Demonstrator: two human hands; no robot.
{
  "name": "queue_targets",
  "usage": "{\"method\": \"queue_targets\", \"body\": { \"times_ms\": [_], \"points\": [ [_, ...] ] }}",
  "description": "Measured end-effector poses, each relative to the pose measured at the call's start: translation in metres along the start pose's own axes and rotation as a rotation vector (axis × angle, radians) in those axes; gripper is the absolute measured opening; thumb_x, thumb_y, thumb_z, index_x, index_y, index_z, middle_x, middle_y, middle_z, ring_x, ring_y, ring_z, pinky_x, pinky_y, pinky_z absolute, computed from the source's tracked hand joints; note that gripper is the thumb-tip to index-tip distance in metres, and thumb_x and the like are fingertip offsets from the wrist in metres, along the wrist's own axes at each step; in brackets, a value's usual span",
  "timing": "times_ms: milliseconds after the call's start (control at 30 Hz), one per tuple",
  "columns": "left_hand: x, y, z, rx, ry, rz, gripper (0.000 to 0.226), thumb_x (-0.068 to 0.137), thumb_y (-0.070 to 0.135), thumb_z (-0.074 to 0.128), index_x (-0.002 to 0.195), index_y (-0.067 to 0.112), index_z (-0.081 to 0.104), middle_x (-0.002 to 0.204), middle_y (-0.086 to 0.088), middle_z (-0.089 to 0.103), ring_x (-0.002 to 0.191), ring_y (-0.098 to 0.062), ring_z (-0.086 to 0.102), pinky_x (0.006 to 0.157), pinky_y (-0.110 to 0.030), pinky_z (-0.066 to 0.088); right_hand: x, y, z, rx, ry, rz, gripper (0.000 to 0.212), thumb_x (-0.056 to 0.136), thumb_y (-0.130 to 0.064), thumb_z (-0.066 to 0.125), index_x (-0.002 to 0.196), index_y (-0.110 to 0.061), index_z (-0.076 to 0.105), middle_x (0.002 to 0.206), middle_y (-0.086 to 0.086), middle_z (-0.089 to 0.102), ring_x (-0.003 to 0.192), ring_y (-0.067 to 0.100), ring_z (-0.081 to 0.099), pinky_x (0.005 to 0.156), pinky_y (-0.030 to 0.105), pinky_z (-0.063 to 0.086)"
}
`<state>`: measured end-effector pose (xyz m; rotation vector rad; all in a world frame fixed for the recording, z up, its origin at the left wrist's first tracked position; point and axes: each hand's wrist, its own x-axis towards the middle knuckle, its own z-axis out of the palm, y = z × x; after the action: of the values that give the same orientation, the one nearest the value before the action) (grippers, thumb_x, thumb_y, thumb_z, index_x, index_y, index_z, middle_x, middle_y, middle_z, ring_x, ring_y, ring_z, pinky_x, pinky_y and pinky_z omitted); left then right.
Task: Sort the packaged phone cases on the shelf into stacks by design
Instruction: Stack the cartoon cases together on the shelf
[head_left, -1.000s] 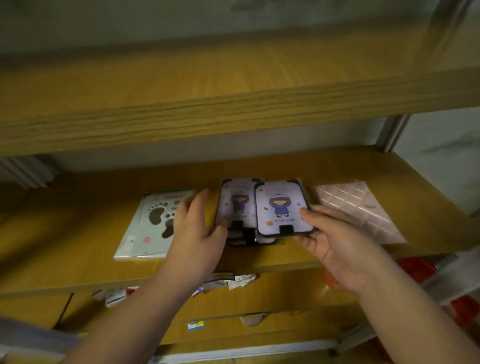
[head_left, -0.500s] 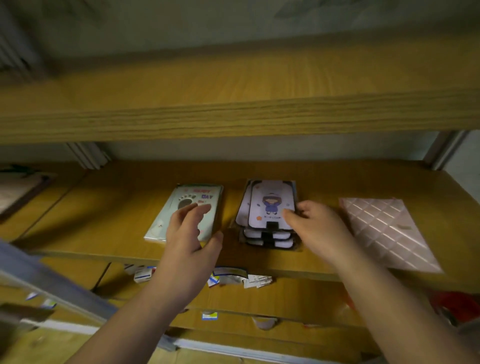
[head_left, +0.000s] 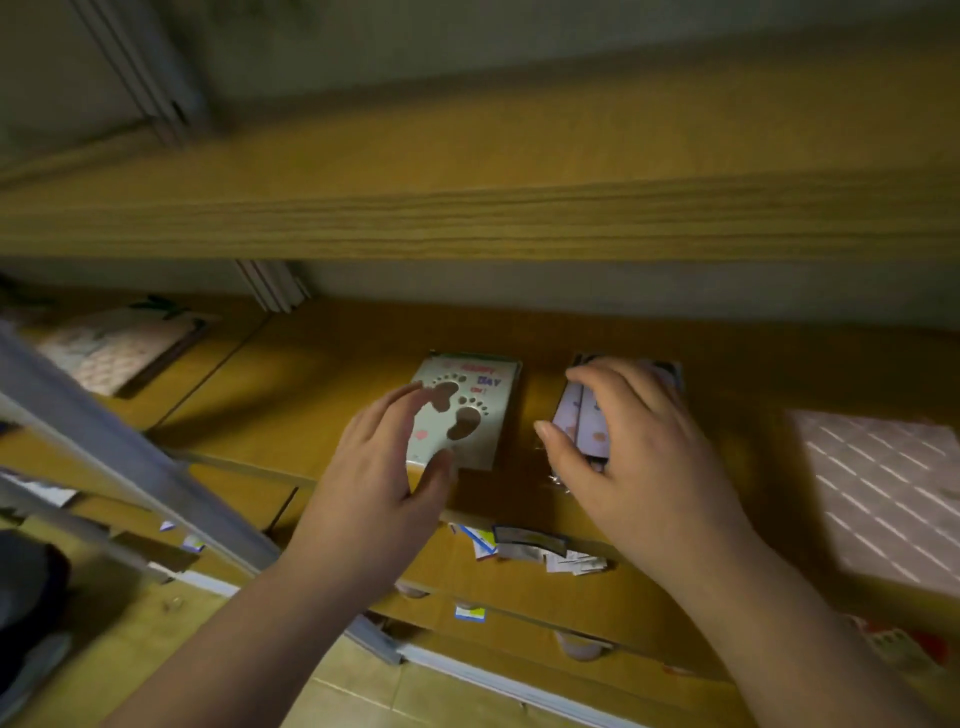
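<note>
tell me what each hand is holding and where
The right hand grips the purple stack from above, thumb on its left edge. The left hand holds nothing; it hovers open over the footprint case.

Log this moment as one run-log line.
left hand: open over pale green footprint case pack | right hand: gripping lilac cartoon-girl case stack | pink quilted pack: untouched
</note>
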<state>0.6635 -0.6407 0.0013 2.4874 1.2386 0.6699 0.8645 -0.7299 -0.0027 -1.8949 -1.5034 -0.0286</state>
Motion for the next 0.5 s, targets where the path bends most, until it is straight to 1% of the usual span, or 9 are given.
{"method": "queue_targets", "body": {
  "times_ms": [100,200,300,400,500],
  "points": [
    [-0.005,-0.014,-0.017,0.130,-0.003,0.002,0.065,0.094,0.044,0.052,0.153,0.028,0.031,0.158,0.013,0.031,0.149,-0.007,0.017,0.118,-0.025,0.018,0.002,-0.022,0.016,0.008,-0.011,-0.066,0.044,0.091,-0.041,0.060,0.126,-0.016,0.060,0.127,0.000,0.058,0.118,0.017,0.052,0.095,0.033,0.048],
    [-0.012,-0.035,-0.033,0.153,0.024,0.017,0.066,0.093,0.047,0.051,0.153,0.025,0.034,0.160,0.010,0.031,0.151,-0.010,0.015,0.118,-0.026,0.014,0.002,-0.045,0.032,-0.014,-0.042,-0.105,0.042,0.090,-0.038,0.062,0.126,-0.015,0.059,0.126,-0.001,0.057,0.117,0.017,0.053,0.096,0.030,0.045],
    [-0.025,-0.068,-0.050,0.156,0.056,0.004,0.066,0.092,0.048,0.049,0.152,0.023,0.037,0.159,0.007,0.034,0.151,-0.012,0.018,0.119,-0.030,0.019,0.004,-0.073,0.049,-0.054,-0.081,-0.117,0.045,0.088,-0.039,0.064,0.127,-0.017,0.059,0.128,-0.002,0.057,0.120,0.017,0.053,0.097,0.028,0.043],
    [-0.045,-0.108,-0.074,0.139,0.087,-0.026,0.064,0.092,0.044,0.053,0.151,0.024,0.037,0.158,0.009,0.035,0.150,-0.009,0.018,0.116,-0.025,0.016,0.005,-0.114,0.072,-0.078,-0.121,-0.138,0.049,0.088,-0.043,0.063,0.131,-0.021,0.056,0.134,-0.005,0.054,0.125,0.015,0.049,0.102,0.028,0.041],
    [-0.068,-0.151,-0.105,0.128,0.128,-0.044,0.061,0.093,0.041,0.057,0.149,0.024,0.041,0.156,0.011,0.038,0.149,-0.007,0.021,0.114,-0.014,0.010,0.005,-0.165,0.100,-0.078,-0.158,-0.182,0.052,0.091,-0.047,0.059,0.138,-0.027,0.049,0.140,-0.011,0.047,0.129,0.007,0.041,0.102,0.021,0.031]
  ]
}}
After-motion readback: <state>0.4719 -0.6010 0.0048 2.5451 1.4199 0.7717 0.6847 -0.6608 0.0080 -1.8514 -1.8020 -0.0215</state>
